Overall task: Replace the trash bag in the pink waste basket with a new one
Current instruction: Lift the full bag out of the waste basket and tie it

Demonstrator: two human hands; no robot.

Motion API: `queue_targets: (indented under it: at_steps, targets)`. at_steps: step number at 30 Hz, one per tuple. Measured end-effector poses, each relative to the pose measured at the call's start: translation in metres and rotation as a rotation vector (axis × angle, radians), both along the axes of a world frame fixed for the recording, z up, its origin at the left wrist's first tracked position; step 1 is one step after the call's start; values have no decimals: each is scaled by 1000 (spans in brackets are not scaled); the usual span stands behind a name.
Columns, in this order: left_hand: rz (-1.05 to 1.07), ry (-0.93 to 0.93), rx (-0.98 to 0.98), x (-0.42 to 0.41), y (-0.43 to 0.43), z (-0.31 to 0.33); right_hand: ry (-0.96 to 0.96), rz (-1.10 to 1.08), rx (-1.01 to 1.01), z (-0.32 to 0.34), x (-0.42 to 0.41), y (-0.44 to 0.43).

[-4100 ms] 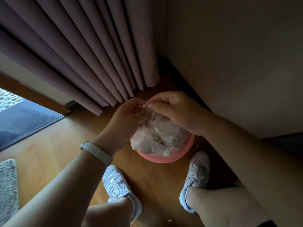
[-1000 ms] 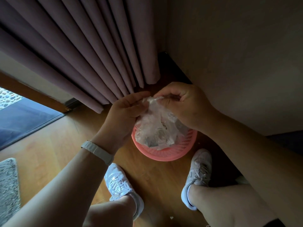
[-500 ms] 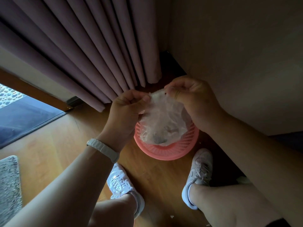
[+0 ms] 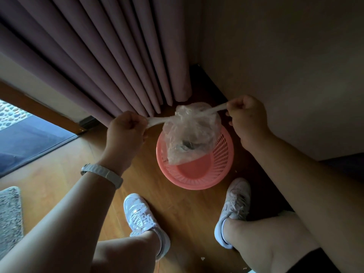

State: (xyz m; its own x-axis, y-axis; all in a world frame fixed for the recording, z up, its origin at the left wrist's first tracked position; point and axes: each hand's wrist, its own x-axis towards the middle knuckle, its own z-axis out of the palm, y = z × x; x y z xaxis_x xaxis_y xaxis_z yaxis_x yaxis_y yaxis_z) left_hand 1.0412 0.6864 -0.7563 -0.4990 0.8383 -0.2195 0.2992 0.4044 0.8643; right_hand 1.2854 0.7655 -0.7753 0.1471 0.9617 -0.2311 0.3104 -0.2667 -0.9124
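Tying crumpled clear plastic trash bag (image 4: 189,134): left hand (image 4: 126,129) grips tail at 9 o'clock, right hand (image 4: 247,115) grips tail at 2.

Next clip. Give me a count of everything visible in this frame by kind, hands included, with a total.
Clear trash bag: 1
Pink waste basket: 1
Hands: 2, left hand and right hand, each gripping a twisted bag end
White sneakers: 2, left sneaker and right sneaker
Wristband: 1
Curtain: 1
Grey rug: 1
Total: 9
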Motion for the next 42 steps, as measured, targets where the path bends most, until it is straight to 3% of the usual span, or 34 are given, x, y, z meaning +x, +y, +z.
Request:
queue_targets:
  at_steps: [6, 9, 11, 13, 17, 19, 27, 34, 42]
  targets:
    - [-91, -14, 123, 33, 5, 34, 36, 273, 229, 45, -20, -26]
    - [-187, 51, 171, 50, 5, 47, 18, 444, 246, 63, -35, -47]
    - [-271, 189, 215, 55, 2, 57, 65, 483, 216, 71, -42, -53]
    - [-332, 262, 275, 56, -1, 65, 118, 469, 184, 77, -46, -54]
    - [-313, -18, 223, 58, -5, 82, 215, 354, 138, 87, -53, -54]
    - [-352, -62, 224, 56, -3, 84, 234, 306, 132, 89, -57, -52]
    - [-448, 200, 262, 41, 33, 81, 334, 308, 85, 84, -59, -19]
    - [-295, 87, 160, 47, 62, 130, 140, 433, 100, 135, -55, 13]
    - [-51, -18, 182, 26, 64, 292, -83, 715, 324, 276, -55, 27]
